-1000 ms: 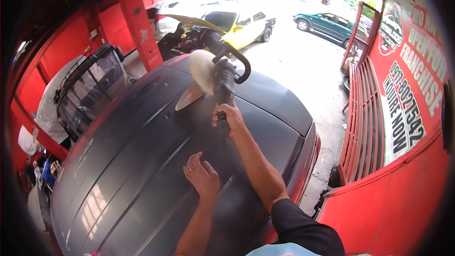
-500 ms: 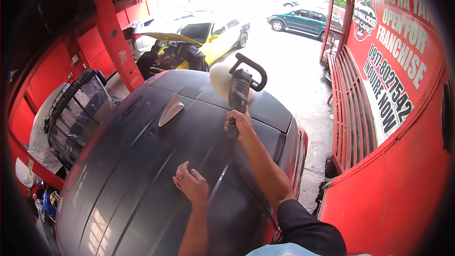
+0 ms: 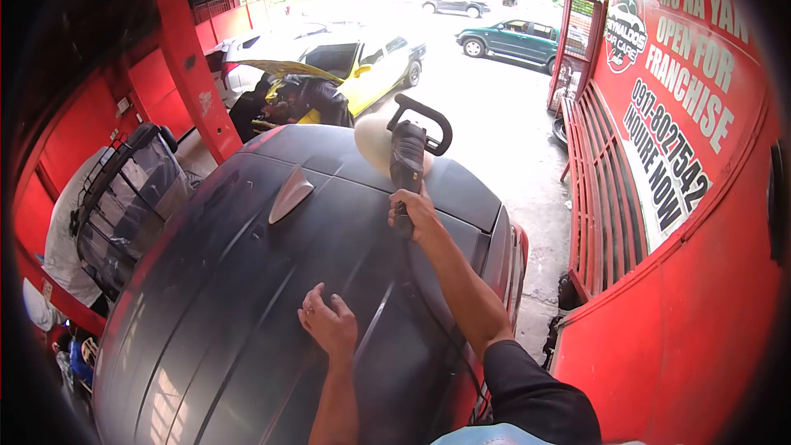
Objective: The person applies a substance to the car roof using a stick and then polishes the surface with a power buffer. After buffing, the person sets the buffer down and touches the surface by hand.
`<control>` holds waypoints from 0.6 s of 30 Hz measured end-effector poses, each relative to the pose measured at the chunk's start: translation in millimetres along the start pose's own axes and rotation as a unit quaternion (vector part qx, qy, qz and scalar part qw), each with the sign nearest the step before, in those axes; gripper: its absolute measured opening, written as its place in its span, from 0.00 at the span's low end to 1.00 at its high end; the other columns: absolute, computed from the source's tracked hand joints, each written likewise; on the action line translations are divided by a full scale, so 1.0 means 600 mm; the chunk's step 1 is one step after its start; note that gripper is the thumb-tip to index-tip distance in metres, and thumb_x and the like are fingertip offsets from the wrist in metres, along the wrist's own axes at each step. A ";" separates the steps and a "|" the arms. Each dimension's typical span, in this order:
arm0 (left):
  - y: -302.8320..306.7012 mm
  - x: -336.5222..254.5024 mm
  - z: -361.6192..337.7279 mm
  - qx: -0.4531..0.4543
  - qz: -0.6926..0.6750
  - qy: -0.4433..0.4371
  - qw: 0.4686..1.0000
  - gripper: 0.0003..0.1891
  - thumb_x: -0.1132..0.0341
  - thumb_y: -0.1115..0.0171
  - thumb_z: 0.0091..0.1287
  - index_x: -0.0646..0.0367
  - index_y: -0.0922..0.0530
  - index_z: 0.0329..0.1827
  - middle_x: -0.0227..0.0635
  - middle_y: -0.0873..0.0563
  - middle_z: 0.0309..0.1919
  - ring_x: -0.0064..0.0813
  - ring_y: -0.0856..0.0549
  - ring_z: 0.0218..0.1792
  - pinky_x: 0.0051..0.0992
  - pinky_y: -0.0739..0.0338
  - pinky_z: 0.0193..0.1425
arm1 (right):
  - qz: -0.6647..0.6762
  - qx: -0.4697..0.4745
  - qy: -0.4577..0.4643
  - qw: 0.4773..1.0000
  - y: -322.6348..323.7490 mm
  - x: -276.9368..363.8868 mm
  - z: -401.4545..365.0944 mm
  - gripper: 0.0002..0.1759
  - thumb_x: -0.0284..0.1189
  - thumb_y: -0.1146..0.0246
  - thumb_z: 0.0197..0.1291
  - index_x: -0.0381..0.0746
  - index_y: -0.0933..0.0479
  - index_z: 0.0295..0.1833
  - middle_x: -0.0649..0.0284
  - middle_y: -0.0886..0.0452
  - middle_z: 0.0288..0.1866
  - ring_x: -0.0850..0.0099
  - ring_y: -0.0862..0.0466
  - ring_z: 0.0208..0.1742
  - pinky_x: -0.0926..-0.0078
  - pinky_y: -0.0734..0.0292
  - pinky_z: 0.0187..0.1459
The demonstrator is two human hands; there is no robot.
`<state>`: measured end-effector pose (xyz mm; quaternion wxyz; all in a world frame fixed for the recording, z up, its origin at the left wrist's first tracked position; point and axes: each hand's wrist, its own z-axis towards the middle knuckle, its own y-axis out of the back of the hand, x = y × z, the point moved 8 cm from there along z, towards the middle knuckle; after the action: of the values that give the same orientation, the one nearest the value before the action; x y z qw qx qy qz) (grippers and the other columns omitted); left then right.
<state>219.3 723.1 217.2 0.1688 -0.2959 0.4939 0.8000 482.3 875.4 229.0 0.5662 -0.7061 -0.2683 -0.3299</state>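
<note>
My right hand (image 3: 414,211) is wrapped around the rear handle of a black car polisher (image 3: 407,158). The polisher has a loop-shaped front grip, and its pale round buffing pad (image 3: 372,142) overlaps the far end of the dark car roof (image 3: 247,280). A power cord trails back from the handle along my right forearm. My left hand (image 3: 329,321) holds nothing; its fingers are apart and loosely bent over the middle of the roof. Ahead of that hand, a shark-fin antenna (image 3: 290,194) rises from the roof.
A red post (image 3: 191,66) stands left, near a clear-sided frame (image 3: 132,206). Beyond the car, people lean under the raised hood of a yellow car (image 3: 375,86). A slatted red bench (image 3: 606,189) lines the right wall. A green SUV (image 3: 515,43) is outside.
The whole view has shifted slightly, with the surroundings sliding left. The polisher and pad appear a little further left, still in my right hand. My left hand keeps nearly the same pose.
</note>
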 end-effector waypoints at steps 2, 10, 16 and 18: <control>0.002 -0.001 0.002 0.003 -0.003 0.006 1.000 0.20 0.65 0.44 0.71 0.57 0.27 0.65 0.44 0.23 0.63 0.42 0.28 0.69 0.50 0.49 0.81 | -0.019 0.010 -0.005 1.000 -0.025 -0.012 0.003 0.39 0.17 0.37 0.53 0.50 0.43 0.68 0.59 0.27 0.30 0.68 0.23 0.21 0.65 0.22 0.21; 0.003 0.001 0.000 -0.028 -0.007 -0.019 0.999 0.19 0.67 0.43 0.70 0.59 0.26 0.63 0.43 0.20 0.60 0.42 0.25 0.66 0.44 0.46 0.78 | 0.008 0.072 -0.044 0.996 -0.121 -0.068 0.008 0.40 0.17 0.37 0.53 0.51 0.44 0.70 0.59 0.27 0.30 0.69 0.23 0.21 0.65 0.24 0.20; 0.006 -0.001 -0.001 -0.044 -0.009 -0.028 0.999 0.18 0.69 0.42 0.70 0.59 0.26 0.62 0.44 0.20 0.59 0.45 0.25 0.64 0.44 0.43 0.76 | 0.025 0.115 -0.063 0.991 -0.169 -0.109 0.020 0.40 0.17 0.37 0.53 0.49 0.44 0.70 0.60 0.28 0.29 0.68 0.22 0.22 0.65 0.24 0.20; 0.006 0.000 -0.001 -0.048 -0.007 -0.031 0.998 0.18 0.69 0.42 0.70 0.59 0.26 0.62 0.45 0.20 0.59 0.46 0.25 0.64 0.44 0.42 0.75 | 0.036 0.125 -0.072 0.989 -0.184 -0.115 0.017 0.40 0.17 0.37 0.53 0.49 0.44 0.70 0.59 0.28 0.29 0.68 0.22 0.22 0.65 0.24 0.20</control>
<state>217.5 720.8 219.6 0.1757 -0.2819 0.4474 0.8303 356.6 908.7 243.1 0.6403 -0.6613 -0.3221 -0.2213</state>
